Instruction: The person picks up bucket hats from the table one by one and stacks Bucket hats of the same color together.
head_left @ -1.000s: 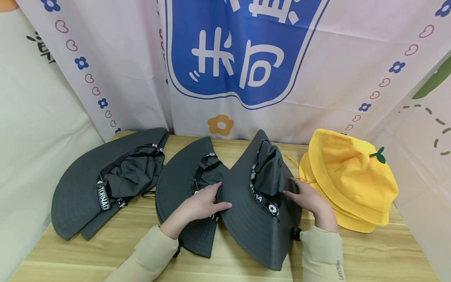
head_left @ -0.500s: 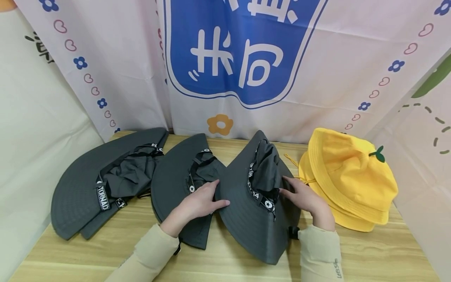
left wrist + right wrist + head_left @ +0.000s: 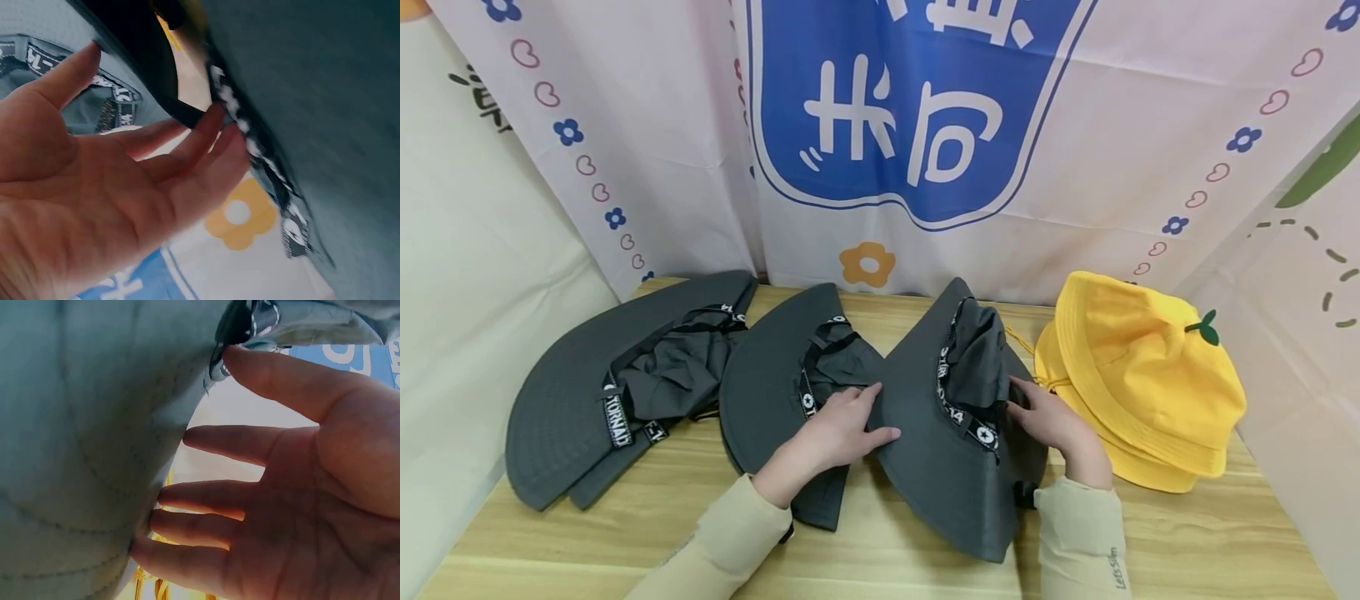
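A grey bucket hat [image 3: 932, 462] stands upturned and folded at the right of the grey hats, its band and crumpled crown facing up. At its left brim edge, my left hand [image 3: 835, 427] holds the brim, thumb on the front and fingers behind. The left wrist view shows these fingers near the neighbouring hat's printed band [image 3: 250, 140]. My right hand [image 3: 1062, 429] touches the same hat's other side. Its fairly straight, spread fingertips meet the stitched brim [image 3: 94, 450] in the right wrist view, and the thumb lies at the band.
Another folded grey hat [image 3: 760, 392] lies partly under my left hand, and a third grey hat [image 3: 561, 417] is further left. Yellow hats [image 3: 1157, 375] with a green sprout are stacked at the right. A printed curtain [image 3: 685, 125] hangs behind the wooden table [image 3: 1187, 542].
The right grey hat shifted slightly left, then back right, both hands moving with it. The middle grey hat slid a little left and back. The yellow hats stay put.
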